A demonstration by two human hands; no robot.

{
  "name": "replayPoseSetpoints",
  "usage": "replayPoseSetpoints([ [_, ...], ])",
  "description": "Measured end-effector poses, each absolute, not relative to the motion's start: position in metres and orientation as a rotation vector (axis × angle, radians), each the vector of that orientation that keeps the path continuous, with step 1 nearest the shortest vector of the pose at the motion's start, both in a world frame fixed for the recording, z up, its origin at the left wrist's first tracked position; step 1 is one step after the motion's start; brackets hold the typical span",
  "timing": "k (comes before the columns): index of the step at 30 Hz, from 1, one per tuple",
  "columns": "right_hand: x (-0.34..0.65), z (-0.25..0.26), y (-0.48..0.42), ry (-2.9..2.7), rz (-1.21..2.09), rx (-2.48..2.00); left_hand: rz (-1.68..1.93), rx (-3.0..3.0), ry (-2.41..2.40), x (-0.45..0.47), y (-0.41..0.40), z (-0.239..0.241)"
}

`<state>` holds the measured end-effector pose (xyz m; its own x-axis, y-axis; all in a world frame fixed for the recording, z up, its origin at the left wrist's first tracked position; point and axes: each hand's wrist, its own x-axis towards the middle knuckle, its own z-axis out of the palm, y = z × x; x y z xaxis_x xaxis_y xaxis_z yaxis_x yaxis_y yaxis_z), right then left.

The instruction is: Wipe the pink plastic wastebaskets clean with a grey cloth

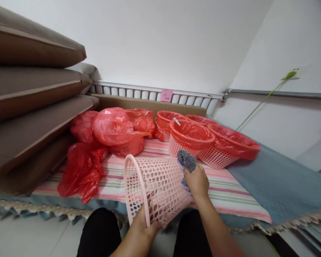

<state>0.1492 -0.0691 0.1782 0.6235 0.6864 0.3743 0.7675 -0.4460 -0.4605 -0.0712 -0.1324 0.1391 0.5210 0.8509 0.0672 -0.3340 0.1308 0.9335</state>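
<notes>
A pale pink perforated wastebasket (160,182) lies tilted on its side in front of me, its open rim toward the left. My left hand (143,228) grips the rim at the lower left, thumb outside and the other fingers partly hidden inside. Closed round a grey cloth (186,162), my right hand (198,182) presses it against the basket's base end at the right. Just behind stands an upright wastebasket (188,137) lined with a red plastic bag, a white label at its rim.
More red-lined baskets (227,146) stand at the back right on a striped cloth (230,194). Red plastic bags (115,128) are heaped at left, beside stacked brown cushions (29,132). A radiator (139,93) with a pink note (166,95) runs along the wall.
</notes>
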Motion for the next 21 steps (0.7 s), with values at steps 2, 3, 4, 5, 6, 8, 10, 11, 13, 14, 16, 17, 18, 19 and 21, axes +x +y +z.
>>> replayPoseSetpoints([
  [2,0.120,0.184,-0.066,-1.208,-0.073,-2.108,0.945,1.106,0.500,-0.070,-0.127,0.131],
  [3,0.102,0.188,-0.067,-1.265,-0.003,-1.998,0.955,1.086,0.467,-0.069,-0.125,0.128],
  [4,0.082,0.191,-0.069,-1.308,0.083,-1.872,0.965,1.066,0.442,-0.069,-0.123,0.125],
  [5,0.063,0.196,-0.073,-1.363,0.153,-1.744,0.974,1.049,0.432,-0.068,-0.121,0.124],
  [6,0.044,0.200,-0.076,-1.432,0.226,-1.607,0.980,1.030,0.435,-0.067,-0.118,0.124],
  [8,0.016,0.207,-0.082,-1.477,0.284,-1.433,0.983,0.979,0.472,-0.067,-0.114,0.125],
  [10,0.002,0.212,-0.083,-1.504,0.254,-1.370,0.974,0.918,0.497,-0.065,-0.110,0.125],
  [11,0.002,0.212,-0.080,-1.504,0.227,-1.376,0.969,0.895,0.498,-0.064,-0.108,0.125],
  [13,0.012,0.209,-0.072,-1.497,0.183,-1.440,0.950,0.885,0.487,-0.061,-0.106,0.122],
  [14,0.022,0.206,-0.067,-1.500,0.155,-1.494,0.939,0.892,0.484,-0.060,-0.106,0.119],
  [16,0.047,0.199,-0.056,-1.541,0.065,-1.662,0.906,0.919,0.490,-0.058,-0.105,0.113],
  [17,0.062,0.196,-0.051,-1.563,0.004,-1.775,0.882,0.933,0.498,-0.058,-0.105,0.111],
  [18,0.078,0.193,-0.047,-1.567,-0.058,-1.909,0.855,0.944,0.506,-0.059,-0.105,0.109],
  [19,0.095,0.191,-0.043,-1.543,-0.118,-2.053,0.824,0.956,0.516,-0.061,-0.104,0.108],
  [21,0.128,0.189,-0.038,-1.424,-0.218,-2.336,0.756,0.982,0.537,-0.066,-0.102,0.109],
])
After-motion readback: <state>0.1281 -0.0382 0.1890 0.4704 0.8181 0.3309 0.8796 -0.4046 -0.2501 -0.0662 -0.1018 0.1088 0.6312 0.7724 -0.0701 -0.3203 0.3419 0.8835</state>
